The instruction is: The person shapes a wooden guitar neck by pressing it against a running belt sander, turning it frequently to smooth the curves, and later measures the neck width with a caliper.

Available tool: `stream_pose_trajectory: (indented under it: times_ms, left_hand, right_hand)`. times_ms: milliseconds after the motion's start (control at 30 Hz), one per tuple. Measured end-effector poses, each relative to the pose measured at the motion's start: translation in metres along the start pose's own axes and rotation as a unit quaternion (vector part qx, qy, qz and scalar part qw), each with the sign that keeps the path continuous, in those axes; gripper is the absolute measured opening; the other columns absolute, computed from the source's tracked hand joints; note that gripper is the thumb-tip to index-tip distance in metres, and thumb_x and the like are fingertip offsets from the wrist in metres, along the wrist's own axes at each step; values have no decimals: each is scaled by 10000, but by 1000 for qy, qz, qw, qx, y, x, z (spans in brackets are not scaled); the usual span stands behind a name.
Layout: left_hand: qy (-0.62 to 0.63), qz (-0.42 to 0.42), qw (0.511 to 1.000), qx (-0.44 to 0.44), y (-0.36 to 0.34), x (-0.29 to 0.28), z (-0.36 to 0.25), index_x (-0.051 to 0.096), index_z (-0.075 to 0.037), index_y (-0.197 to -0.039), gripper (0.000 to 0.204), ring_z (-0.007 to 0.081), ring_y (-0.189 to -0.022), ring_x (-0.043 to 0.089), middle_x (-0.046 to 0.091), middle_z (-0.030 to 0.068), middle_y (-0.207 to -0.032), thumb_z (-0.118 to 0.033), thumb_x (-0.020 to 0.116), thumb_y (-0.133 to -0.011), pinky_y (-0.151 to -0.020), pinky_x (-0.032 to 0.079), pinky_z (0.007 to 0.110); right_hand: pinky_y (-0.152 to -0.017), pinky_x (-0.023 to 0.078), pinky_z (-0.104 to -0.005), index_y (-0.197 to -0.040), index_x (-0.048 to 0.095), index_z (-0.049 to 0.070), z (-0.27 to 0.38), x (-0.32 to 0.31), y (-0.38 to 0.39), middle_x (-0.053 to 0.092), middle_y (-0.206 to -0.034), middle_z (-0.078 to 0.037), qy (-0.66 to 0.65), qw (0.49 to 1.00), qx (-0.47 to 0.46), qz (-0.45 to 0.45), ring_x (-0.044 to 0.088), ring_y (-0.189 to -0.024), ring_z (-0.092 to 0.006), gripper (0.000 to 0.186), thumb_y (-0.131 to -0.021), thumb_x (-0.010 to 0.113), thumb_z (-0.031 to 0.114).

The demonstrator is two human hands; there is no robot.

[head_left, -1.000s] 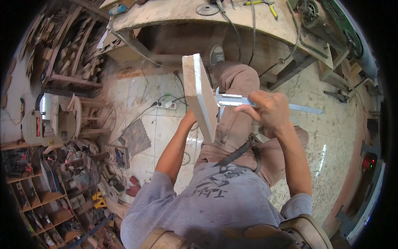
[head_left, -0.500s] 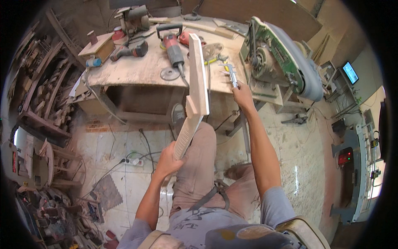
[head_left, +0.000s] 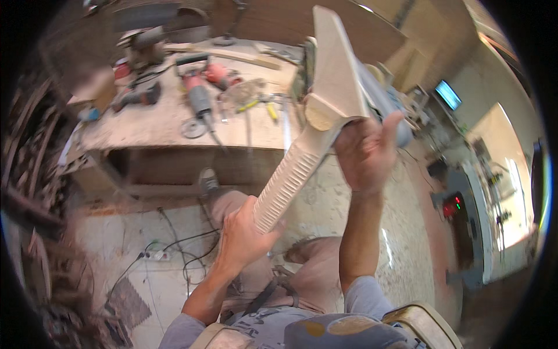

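My left hand [head_left: 247, 235] is wrapped around the lower end of a pale wooden piece [head_left: 290, 180]. The piece has a ridged, grip-like shaft, a stepped collar and a broad, flat, blade-like upper end, and it tilts up to the right. Beside the collar, my right hand [head_left: 369, 154] has its palm in view and its thumb apart. Some of its fingers are blurred or hidden by the wood, and whether they touch it I cannot tell. On the bench, left of the wood, lies a slim silver tool, apparently the caliper [head_left: 286, 125].
The wooden workbench [head_left: 157, 128] bears a red-and-grey angle grinder [head_left: 196, 96], a cordless drill [head_left: 136, 96] and yellow-handled tools [head_left: 272, 110]. A belt sander [head_left: 381, 96] stands behind the wood. Cables and a power strip [head_left: 156, 255] lie on the floor.
My right hand has let go of the caliper and come to the wooden piece. The piece has swung right and its flat side has turned toward me. The view has shifted right.
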State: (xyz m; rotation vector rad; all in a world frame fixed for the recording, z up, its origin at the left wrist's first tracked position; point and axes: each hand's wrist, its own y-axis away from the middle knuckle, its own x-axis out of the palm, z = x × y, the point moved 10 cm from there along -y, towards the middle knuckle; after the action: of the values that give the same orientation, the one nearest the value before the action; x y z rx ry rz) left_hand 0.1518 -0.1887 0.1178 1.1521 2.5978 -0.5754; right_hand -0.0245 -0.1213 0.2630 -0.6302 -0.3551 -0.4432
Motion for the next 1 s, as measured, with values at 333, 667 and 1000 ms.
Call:
stream_pose_trajectory:
  times_ms: [333, 667, 1000]
  left_hand:
    - [127, 155, 968, 152, -44, 143, -139, 619, 5, -1058, 448, 431, -808, 702, 705, 225, -878, -266, 853, -789, -723, 537, 469]
    - [229, 93, 962, 116, -72, 240, -63, 615, -2, -1110, 352, 476, -915, 682, 693, 257, -975, -122, 753, -810, -787, 527, 515]
    - [272, 169, 941, 109, -111, 285, -29, 649, -15, -1125, 380, 462, -966, 686, 707, 228, -1051, -57, 735, -757, -825, 559, 497]
  right_hand:
    - [-730, 435, -331, -1497, 370, -137, 239, -40, -49, 492, -945, -133, 45, 996, 9, 81, 472, -794, -209, 650, -1049, 516, 312]
    - [-708, 481, -348, -1458, 443, -91, 202, -108, -40, 554, -933, -127, 266, 959, -44, -92, 543, -768, -206, 587, -1029, 451, 310]
    - [-724, 458, -355, -1346, 473, -94, 190, -161, -50, 512, -917, -106, 325, 933, -65, -140, 497, -749, -196, 527, -1058, 469, 347]
